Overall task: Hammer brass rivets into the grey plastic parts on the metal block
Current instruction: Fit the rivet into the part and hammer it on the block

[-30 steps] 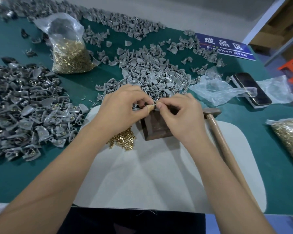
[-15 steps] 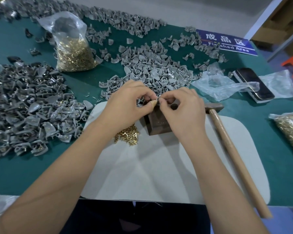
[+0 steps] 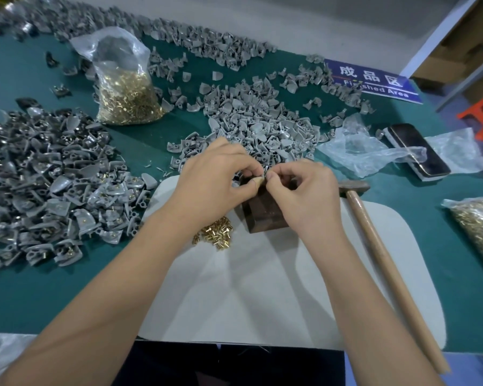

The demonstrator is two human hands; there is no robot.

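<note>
Two hands meet over the top of the dark square metal block (image 3: 265, 211). The left hand (image 3: 212, 182) and the right hand (image 3: 304, 196) both have their fingers (image 3: 258, 181) curled and pinched together on something small. It is likely a grey plastic part with a rivet, but it is hidden, so I cannot tell which way it points. The block sits right under the fingertips, on the pale grey mat (image 3: 262, 288). Loose little brass rivets (image 3: 215, 234) lie just beside the block, nearer the left hand. The wooden-handled hammer (image 3: 379, 246) lies on the right, nearer the right hand. Its head points away, and its long handle runs back toward the person on the green bench (image 3: 457, 274).
</note>
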